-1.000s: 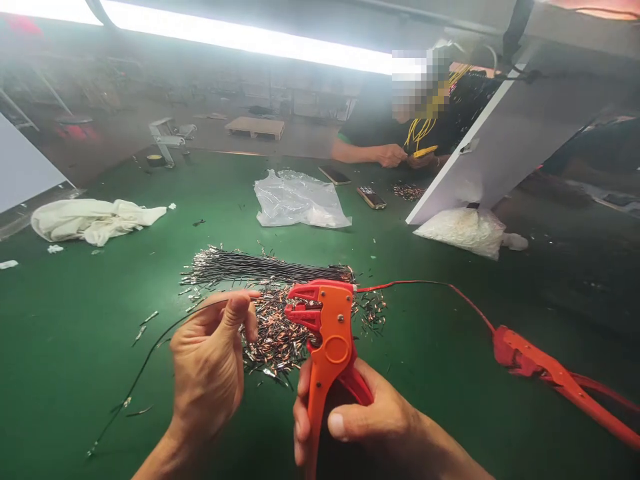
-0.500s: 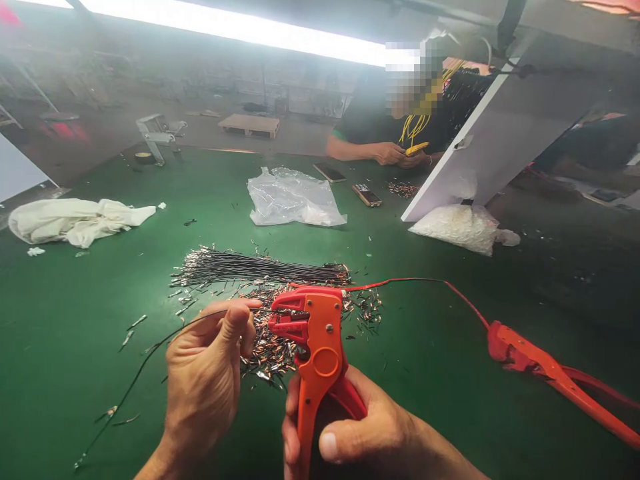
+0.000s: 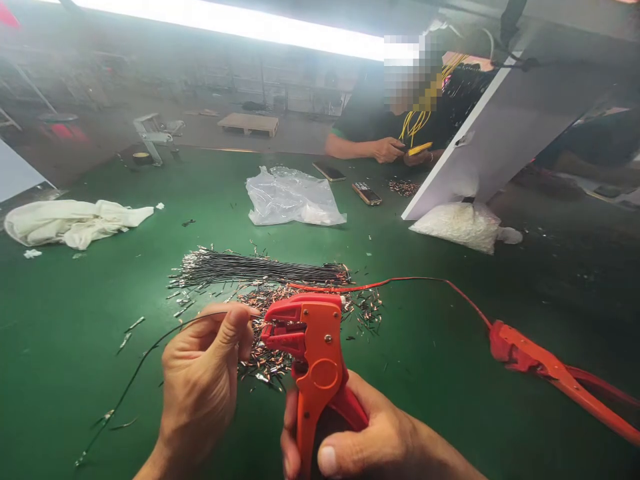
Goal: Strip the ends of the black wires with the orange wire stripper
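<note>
The left hand, at left of center, is closed in a pinch, thumb against fingers, on a thin black wire; the wire's near end points into the mouth of the wire stripper, while its length curves down leftward to a pale metal tip near the tabletop. The right hand is wrapped around the handles of the stripper, an orange and red tool held upright with its head toward the left hand and its jaws slightly parted; whether they touch the wire cannot be told. Behind both hands lies a heap of clippings, black and copper-colored, partly hidden by the stripper. Just beyond it, a bundle of black wires lies crosswise on the green tabletop. A second orange tool lies at right, a thin red strip running from it to behind the stripper's head. Farther out are a white cloth at left, a clear plastic bag at center, two phone-like devices near that bag, and a bag of white pieces at the foot of a slanting white panel. Across the table, a co-worker's hands hold a yellow object beneath looping yellow wires.
</note>
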{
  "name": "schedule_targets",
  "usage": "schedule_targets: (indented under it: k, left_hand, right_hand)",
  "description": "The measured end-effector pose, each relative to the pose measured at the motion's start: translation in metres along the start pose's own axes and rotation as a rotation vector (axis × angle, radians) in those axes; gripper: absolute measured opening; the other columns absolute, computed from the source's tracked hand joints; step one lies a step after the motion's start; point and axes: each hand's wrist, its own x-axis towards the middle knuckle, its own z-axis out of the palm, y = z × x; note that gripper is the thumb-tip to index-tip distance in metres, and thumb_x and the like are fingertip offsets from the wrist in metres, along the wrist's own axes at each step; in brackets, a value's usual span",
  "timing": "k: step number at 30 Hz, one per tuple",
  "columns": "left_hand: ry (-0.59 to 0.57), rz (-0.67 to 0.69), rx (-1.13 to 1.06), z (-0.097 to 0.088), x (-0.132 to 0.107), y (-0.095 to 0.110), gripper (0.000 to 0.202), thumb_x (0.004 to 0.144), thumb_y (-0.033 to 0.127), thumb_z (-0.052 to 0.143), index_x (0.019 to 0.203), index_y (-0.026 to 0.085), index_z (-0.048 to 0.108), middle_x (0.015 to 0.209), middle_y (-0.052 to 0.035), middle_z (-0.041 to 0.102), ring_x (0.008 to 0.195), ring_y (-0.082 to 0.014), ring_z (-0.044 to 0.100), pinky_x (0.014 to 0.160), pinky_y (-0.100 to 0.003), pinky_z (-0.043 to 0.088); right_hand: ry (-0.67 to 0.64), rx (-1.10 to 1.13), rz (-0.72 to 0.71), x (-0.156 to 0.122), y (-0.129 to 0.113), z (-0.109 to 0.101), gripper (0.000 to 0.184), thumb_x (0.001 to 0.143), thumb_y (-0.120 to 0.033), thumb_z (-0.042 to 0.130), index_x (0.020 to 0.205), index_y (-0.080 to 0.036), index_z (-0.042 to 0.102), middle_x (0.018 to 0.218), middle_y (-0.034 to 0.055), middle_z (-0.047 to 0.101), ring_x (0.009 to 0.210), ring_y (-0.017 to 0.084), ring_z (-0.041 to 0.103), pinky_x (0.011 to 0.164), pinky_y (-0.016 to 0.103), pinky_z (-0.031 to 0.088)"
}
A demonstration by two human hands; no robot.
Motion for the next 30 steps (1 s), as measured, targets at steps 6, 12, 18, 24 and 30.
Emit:
schedule_targets:
  k: [6,12,18,24,30]
  left_hand:
    - [0.019,-0.017,-0.003,-0.002,0.001,-0.003,0.029,0.057,0.045,0.088,0.068,0.023,0.073,0.049,0.0041,0.054,0.047,-0.0061,0.046,0.043,-0.016,0.039]
    - [0.004,-0.028,0.005,-0.001,0.000,-0.003,0.029,0.059,0.044,0.087,0.069,0.021,0.072,0.052,0.0038,0.057,0.047,-0.0055,0.046,0.043,-0.015,0.039]
    - [0.000,-0.022,0.022,-0.001,0.000,-0.004,0.029,0.061,0.042,0.087,0.070,0.020,0.071,0.056,0.0035,0.059,0.048,-0.0064,0.047,0.044,-0.017,0.040]
    - [-0.003,-0.031,0.028,-0.004,0.000,-0.007,0.028,0.064,0.042,0.085,0.072,0.020,0.070,0.058,0.0031,0.060,0.052,-0.0074,0.050,0.046,-0.018,0.039]
    - [0.007,-0.024,0.036,-0.003,-0.001,-0.006,0.029,0.064,0.042,0.085,0.071,0.019,0.069,0.057,0.0037,0.059,0.050,-0.0065,0.047,0.045,-0.017,0.038]
  right_hand:
    - [0.011,-0.020,0.011,0.001,-0.001,0.000,0.034,0.069,-0.029,0.076,0.094,-0.013,0.060,0.081,0.0047,0.063,0.072,0.014,0.061,0.071,0.027,0.047]
    - [-0.017,-0.053,0.024,0.002,0.000,-0.004,0.032,0.069,-0.031,0.076,0.091,-0.012,0.061,0.080,0.0043,0.062,0.071,0.013,0.059,0.069,0.026,0.046]
    - [-0.003,-0.071,0.016,0.002,0.001,-0.004,0.034,0.068,-0.031,0.078,0.090,-0.013,0.060,0.079,0.0029,0.059,0.068,0.012,0.057,0.067,0.024,0.045]
    - [0.012,-0.093,-0.016,0.004,0.006,-0.006,0.033,0.072,-0.034,0.078,0.087,-0.012,0.059,0.074,0.0019,0.058,0.064,0.010,0.056,0.062,0.023,0.044]
    - [0.012,-0.093,-0.051,0.006,0.018,-0.013,0.033,0.069,-0.032,0.081,0.082,-0.012,0.057,0.066,-0.0005,0.057,0.054,0.008,0.054,0.054,0.021,0.045]
